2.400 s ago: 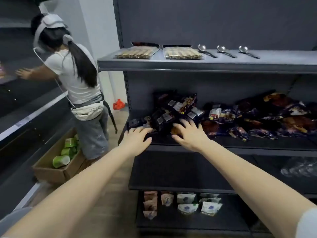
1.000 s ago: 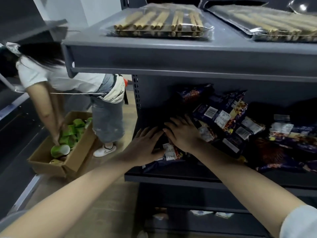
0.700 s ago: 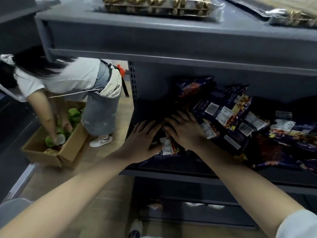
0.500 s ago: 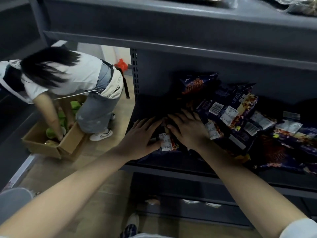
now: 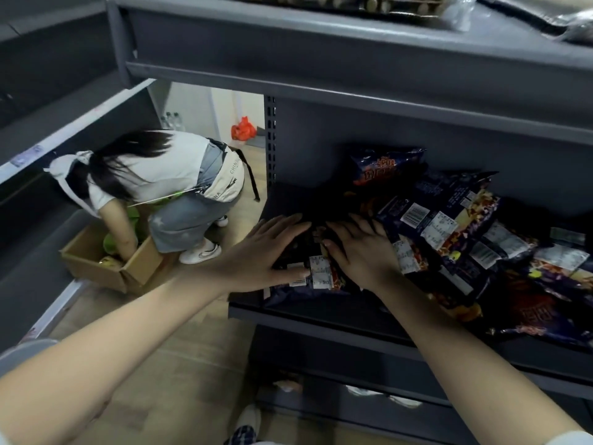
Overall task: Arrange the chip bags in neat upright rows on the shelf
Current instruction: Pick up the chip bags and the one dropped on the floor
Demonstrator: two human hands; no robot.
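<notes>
Dark blue chip bags [image 5: 449,220] lie in a loose, slumped heap on the middle grey shelf [image 5: 337,313]. One bag [image 5: 385,165] leans upright against the back panel. My left hand [image 5: 266,252] lies flat with straight fingers on the leftmost bags near the shelf's left end. My right hand [image 5: 362,248] presses flat on the pile right beside it, fingers spread and pointing into the shelf. Neither hand grips a bag. White barcode labels [image 5: 321,274] show between the two hands.
The upper shelf [image 5: 353,59] overhangs close above the bags. Left of the shelving, a person [image 5: 154,187] bends over a cardboard box [image 5: 112,268] holding green items on the wooden floor. A lower shelf [image 5: 385,399] holds pale packets.
My view has dropped and come closer to the middle shelf. Both hands have stayed flat on the left bags, the fingers reaching slightly deeper. The person on the left has bent down over the box.
</notes>
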